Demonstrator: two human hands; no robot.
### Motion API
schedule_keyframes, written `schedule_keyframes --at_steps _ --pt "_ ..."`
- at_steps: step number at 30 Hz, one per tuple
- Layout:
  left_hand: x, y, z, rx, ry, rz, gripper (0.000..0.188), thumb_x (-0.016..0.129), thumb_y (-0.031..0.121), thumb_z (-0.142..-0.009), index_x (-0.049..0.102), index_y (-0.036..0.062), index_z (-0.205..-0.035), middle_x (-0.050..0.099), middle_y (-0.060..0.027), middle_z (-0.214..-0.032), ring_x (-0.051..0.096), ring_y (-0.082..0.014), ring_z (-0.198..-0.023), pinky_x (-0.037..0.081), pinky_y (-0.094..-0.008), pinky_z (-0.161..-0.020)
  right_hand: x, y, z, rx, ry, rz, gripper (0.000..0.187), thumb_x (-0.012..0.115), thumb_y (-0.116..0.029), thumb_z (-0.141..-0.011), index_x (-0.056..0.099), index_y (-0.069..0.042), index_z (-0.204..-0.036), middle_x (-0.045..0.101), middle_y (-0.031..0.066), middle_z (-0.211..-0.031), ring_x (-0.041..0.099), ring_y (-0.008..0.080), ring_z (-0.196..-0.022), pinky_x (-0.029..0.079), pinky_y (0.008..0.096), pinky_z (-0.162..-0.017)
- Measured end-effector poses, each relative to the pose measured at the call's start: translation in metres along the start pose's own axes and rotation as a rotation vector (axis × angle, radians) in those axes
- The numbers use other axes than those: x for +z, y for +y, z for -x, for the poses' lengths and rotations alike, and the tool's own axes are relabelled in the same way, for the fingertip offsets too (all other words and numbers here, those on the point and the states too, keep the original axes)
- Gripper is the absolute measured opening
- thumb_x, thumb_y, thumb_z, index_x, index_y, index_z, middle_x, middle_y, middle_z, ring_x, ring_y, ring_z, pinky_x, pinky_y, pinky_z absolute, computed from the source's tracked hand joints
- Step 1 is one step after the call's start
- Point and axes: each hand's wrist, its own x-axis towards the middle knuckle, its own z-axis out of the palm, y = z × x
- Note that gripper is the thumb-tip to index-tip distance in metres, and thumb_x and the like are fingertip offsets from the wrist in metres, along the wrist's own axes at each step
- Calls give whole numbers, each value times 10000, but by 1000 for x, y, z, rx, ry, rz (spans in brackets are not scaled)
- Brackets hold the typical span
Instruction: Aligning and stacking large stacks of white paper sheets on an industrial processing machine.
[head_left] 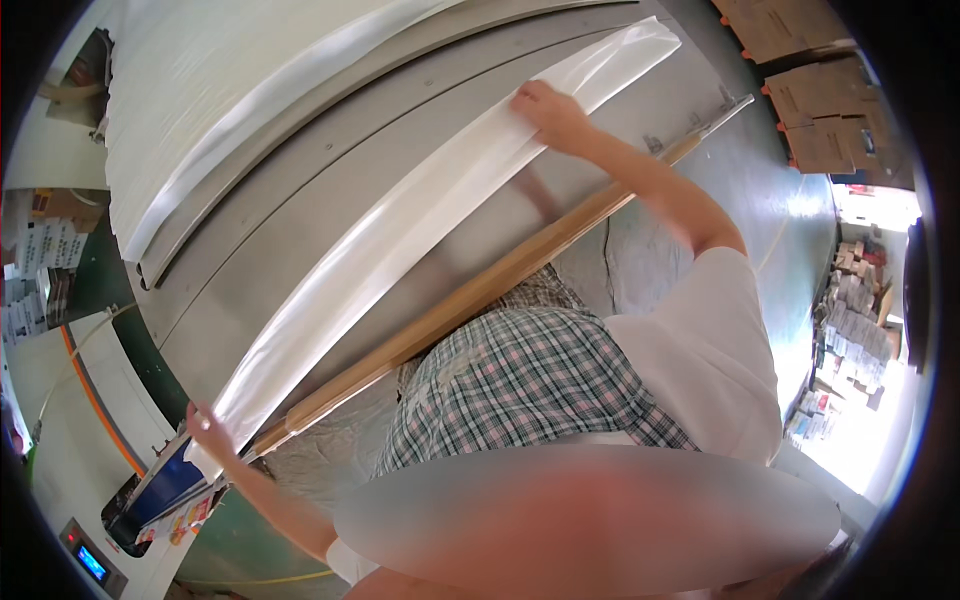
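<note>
A long strip of shiny white sheeting [370, 250], film or thin cloth, stretches diagonally over a grey metal table [440, 235]. My left hand [212, 436] is at the strip's near left end, slightly blurred, with its fingers closed at the edge. Farther up and to the right, my right hand [552, 118] grips the strip near its far end with curled fingers. Beyond the right hand, the strip's tip [650, 45] is loosely creased. How tightly each hand grips cannot be made out.
A wide white sheet stack [240, 90] lies behind a metal bar [300, 110]. Along the table's front edge runs a wooden rail [480, 290], close to my checked apron [510, 380]. Cardboard boxes [820, 100] stand at far right; a small lit control panel [92, 562] is at lower left.
</note>
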Motion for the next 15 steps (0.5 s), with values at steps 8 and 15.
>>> schedule_keyframes --at_steps 8,15 --pt "85 201 60 -183 -77 -416 503 324 546 -856 489 216 -1198 379 -96 -1313 256 -371 -1238 220 -585 -946 -34 185 47 325 16 214 248 562 -67 -698 544 -109 -942 537 62 -967 550 273 -891 478 370 -698" --pt "94 223 64 -278 -75 -411 535 283 576 -852 483 230 -1207 361 -80 -1330 209 -364 -1264 198 -613 -941 -50 234 73 422 37 224 242 517 -87 -761 535 -137 -997 541 70 -893 572 274 -800 479 392 -664"
